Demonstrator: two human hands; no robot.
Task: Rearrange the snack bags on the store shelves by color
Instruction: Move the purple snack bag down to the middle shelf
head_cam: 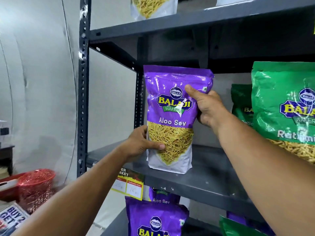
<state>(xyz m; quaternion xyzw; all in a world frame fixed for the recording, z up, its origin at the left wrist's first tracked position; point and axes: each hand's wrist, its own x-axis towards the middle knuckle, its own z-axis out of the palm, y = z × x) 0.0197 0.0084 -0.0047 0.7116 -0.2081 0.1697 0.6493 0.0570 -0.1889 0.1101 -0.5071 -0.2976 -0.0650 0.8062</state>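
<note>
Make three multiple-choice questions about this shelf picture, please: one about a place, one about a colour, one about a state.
1. Where does the purple Aloo Sev bag in the hands stand?
A. on the middle shelf
B. in the red basket
C. on the floor

2. What colour are the bags to its right on that shelf?
A. red
B. green
C. white

3. How is the purple bag held?
A. by one hand only
B. by no hand
C. by both hands

Answers: 1 A, its base rests on the middle shelf. 2 B, the green bags stand there. 3 C, the left hand grips it low and the right hand high.
</note>
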